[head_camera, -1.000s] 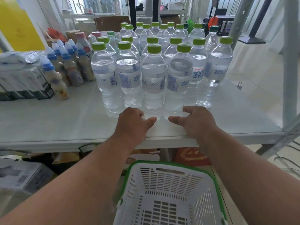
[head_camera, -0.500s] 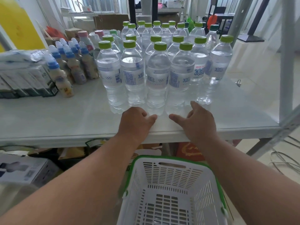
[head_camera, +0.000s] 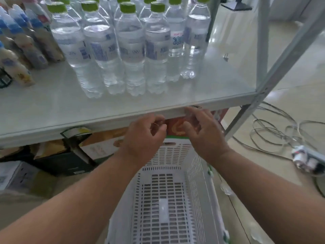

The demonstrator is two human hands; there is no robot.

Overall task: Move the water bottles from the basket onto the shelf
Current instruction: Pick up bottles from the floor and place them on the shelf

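Several clear water bottles with green caps stand in rows on the white shelf. Below its front edge sits the white slatted basket with a green rim, and nothing lies inside it. My left hand hovers over the basket's far end, just under the shelf edge, fingers curled loosely and holding nothing. My right hand is beside it, a little apart, fingers spread and bent, also holding nothing.
Small blue-capped drink bottles stand at the shelf's left. A grey shelf post and diagonal brace rise at the right. Cardboard boxes sit under the shelf. Coiled cables and a power strip lie on the floor at right.
Both hands have pulled back off the shelf top and dropped below its front edge, over the basket. My view has tilted downward.
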